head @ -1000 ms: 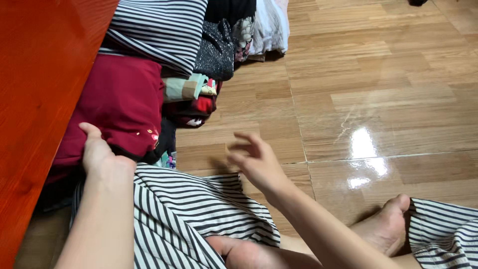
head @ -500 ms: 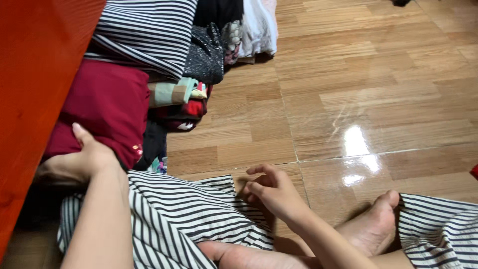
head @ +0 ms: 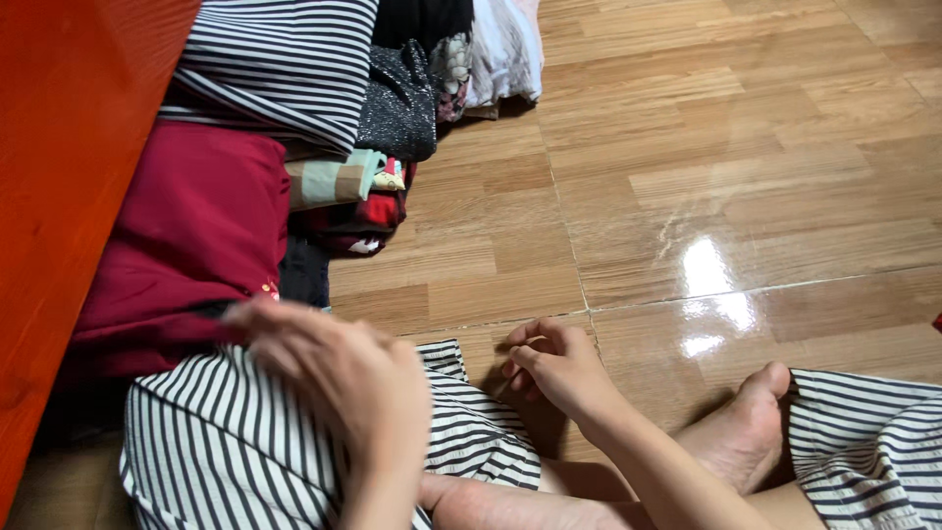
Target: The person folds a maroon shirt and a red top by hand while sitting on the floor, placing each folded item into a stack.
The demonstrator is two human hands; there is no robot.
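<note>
Now left hand (head: 339, 378) has lifted off the maroon cloth (head: 186, 236), fingers loose; right hand (head: 554, 365) curled shut.

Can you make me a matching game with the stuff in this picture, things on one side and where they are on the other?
Things:
1. dark red cloth
2. black sparkly cloth
3. right hand
4. bare foot

Places:
A. beside the orange panel
B. near the striped cloth at the lower right
C. at the edge of the striped garment on the floor
D. on the pile, next to the folded striped cloth

Pairs: 1-A, 2-D, 3-C, 4-B
</note>
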